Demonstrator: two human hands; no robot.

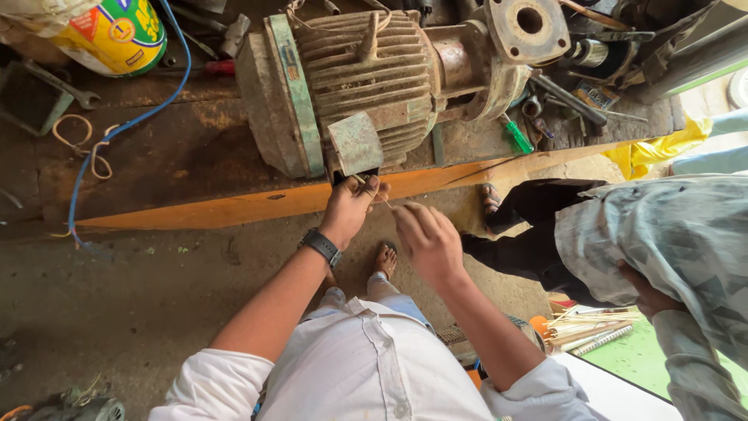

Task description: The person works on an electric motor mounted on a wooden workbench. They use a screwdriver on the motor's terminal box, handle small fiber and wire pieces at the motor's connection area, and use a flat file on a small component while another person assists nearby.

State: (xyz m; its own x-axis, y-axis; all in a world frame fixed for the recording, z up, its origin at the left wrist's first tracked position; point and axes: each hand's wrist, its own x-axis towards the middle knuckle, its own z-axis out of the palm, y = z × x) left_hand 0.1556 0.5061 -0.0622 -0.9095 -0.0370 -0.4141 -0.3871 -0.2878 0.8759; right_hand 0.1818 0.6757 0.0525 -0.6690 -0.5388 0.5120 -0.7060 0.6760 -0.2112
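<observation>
A large rusty green electric motor [351, 86] with a finned body lies on a dark workbench [187, 156]. Its terminal box [356, 144] hangs over the bench's orange front edge. My left hand [352, 206], with a black watch at the wrist, reaches up under the terminal box and pinches thin wire ends there. My right hand [427, 238] is just to the right of it, fingers curled on a thin pale wire strand that runs toward the left hand.
A second person in a patterned shirt [662, 249] bends over at the right, one hand near a bundle of thin sticks [592, 323]. A blue cable [125, 125], wrenches, a green screwdriver [516, 134] and a colourful can [117, 35] lie on the bench.
</observation>
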